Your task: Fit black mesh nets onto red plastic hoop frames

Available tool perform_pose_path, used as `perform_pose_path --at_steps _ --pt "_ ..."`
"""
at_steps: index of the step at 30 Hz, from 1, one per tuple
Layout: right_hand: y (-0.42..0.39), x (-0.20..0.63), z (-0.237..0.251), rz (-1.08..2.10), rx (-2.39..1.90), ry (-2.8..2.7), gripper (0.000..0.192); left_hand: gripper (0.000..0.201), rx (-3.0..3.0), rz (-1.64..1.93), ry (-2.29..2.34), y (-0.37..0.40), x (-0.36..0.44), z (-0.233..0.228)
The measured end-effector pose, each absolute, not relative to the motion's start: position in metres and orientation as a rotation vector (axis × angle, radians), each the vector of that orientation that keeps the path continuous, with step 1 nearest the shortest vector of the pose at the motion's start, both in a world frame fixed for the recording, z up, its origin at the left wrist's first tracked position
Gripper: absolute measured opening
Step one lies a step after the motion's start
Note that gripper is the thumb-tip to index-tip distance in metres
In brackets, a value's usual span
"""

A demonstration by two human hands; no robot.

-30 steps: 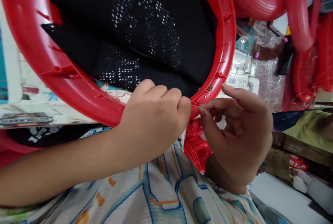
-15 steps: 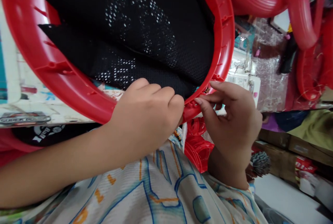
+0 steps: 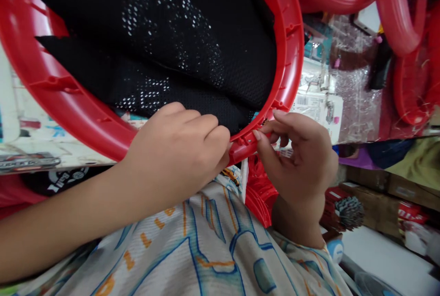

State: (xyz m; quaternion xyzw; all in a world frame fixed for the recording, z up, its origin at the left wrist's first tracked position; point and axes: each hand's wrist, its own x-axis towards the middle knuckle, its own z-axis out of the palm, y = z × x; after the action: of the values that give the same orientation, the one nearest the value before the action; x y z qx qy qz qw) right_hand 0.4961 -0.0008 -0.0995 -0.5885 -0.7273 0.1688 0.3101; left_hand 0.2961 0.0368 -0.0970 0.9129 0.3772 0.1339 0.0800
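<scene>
A large red plastic ring (image 3: 290, 44) with black mesh netting (image 3: 178, 39) stretched inside it fills the upper half of the view. My left hand (image 3: 178, 149) is closed around the ring's lower edge, fingers curled over the mesh there. My right hand (image 3: 297, 158) pinches the same rim just to the right, thumb and fingertips pressed on the red plastic beside the mesh edge. What lies between the fingertips is too small to make out. A patterned white, blue and orange garment (image 3: 213, 250) lies under both arms.
More red plastic rings (image 3: 395, 16) hang at the upper right. A stack of red plastic parts (image 3: 259, 195) sits below my right hand. Plastic-wrapped goods (image 3: 354, 94) and cardboard boxes (image 3: 388, 195) crowd the right side. Printed packaging (image 3: 30, 135) lies at the left.
The ring and both hands have shifted left and slightly down in view. My right hand has moved in from apart to pinch the rim next to my left hand.
</scene>
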Motion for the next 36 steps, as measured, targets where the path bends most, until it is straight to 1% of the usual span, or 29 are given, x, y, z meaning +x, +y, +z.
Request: perform_pose_path --at_steps 3,7,9,13,15,20,25,30,33,36 --pt "-0.001 0.5 -0.101 0.495 -1.541 -1.915 0.058 0.032 2.73 0.4 1.127 0.038 0.294 -0.097" --pt "0.0 0.506 -0.105 0.433 -1.501 -1.9 0.063 0.032 2.737 0.381 1.112 0.039 0.292 -0.096" --pt "0.0 0.508 -0.104 0.387 -1.468 -1.928 0.057 0.033 2.744 0.387 1.122 0.039 0.291 -0.096" --pt "0.0 0.509 -0.1 0.299 -1.354 -2.068 0.031 0.032 2.752 0.417 1.145 0.038 0.291 -0.096" --pt "0.0 0.51 -0.098 0.312 -1.304 -2.116 0.025 0.032 2.754 0.434 1.143 0.038 0.291 -0.095" --pt "0.002 0.509 -0.1 0.284 -1.274 -2.17 0.021 0.033 2.775 0.401 1.08 0.04 0.289 -0.095" --pt "0.006 0.504 -0.101 0.24 -1.308 -2.154 0.016 0.031 2.821 0.409 1.02 0.043 0.285 -0.095" --pt "0.012 0.497 -0.094 0.343 -1.401 -2.143 0.007 0.031 2.844 0.423 0.98 0.044 0.283 -0.095" --pt "0.017 0.496 -0.088 0.444 -1.472 -2.13 0.008 0.033 2.828 0.4 1.016 0.044 0.283 -0.095" --pt "0.021 0.497 -0.082 0.522 -1.45 -2.154 0.011 0.035 2.77 0.367 1.095 0.042 0.284 -0.094"
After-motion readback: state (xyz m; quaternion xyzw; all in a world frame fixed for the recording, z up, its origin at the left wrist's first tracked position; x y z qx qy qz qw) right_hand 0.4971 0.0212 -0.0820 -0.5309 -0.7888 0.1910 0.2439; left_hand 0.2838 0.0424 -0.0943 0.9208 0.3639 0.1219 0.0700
